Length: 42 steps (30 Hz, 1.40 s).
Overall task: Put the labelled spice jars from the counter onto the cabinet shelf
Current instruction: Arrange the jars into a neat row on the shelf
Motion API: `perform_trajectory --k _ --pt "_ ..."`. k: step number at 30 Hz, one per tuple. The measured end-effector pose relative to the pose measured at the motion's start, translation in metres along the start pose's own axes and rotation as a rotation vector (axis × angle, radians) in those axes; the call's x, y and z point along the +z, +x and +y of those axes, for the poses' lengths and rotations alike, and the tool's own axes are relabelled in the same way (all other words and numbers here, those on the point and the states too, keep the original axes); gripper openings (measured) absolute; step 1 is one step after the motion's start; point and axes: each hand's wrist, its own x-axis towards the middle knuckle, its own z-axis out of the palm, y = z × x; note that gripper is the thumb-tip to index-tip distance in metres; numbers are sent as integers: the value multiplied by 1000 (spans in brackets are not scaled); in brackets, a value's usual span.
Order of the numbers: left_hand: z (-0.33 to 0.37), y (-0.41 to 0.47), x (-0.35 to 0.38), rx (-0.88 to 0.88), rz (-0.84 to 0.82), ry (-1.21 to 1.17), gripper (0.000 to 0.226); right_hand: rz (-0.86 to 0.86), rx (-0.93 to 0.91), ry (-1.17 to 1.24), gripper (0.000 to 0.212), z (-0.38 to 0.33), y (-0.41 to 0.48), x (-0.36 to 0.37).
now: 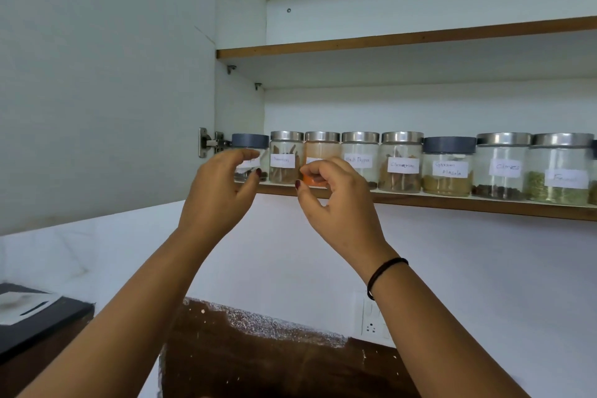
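Observation:
Several labelled glass spice jars stand in a row on the lower cabinet shelf (452,200). The leftmost jar (255,152) has a dark grey lid. My left hand (216,194) hovers just in front of it, fingers curled and apart, holding nothing. My right hand (339,200) is raised in front of the orange-powder jar (321,149), third from the left, with fingers loosely curled and nothing in them. Further right stand jars labelled black pepper (359,155), cinnamon (400,161), garam masala (447,168) and cloves (502,168).
The open cabinet door (103,81) hangs at the left, its hinge (210,142) beside the leftmost jar. An upper shelf (387,40) is above. A black box (35,320) sits at the lower left, and a wall socket (371,323) is on the white backsplash.

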Motion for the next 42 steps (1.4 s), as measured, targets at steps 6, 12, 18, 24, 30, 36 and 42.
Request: perform_trajectory --k 6,12,18,24,30,36,42 --pt "-50 45 2 74 -111 124 38 -64 10 -95 22 18 34 30" --pt "-83 104 12 157 -200 189 36 -124 33 -256 26 30 87 65" --pt "-95 164 40 189 -367 254 42 -203 91 -464 27 42 139 101" --pt "-100 189 54 244 -517 311 25 -274 200 -610 22 65 166 120" --pt "-103 195 58 263 -517 273 24 -302 218 -619 19 69 180 126" --pt "-103 207 79 231 -534 297 25 -320 236 -668 15 83 194 137" --pt "-113 219 92 233 -555 293 23 -344 208 -809 17 86 201 147"
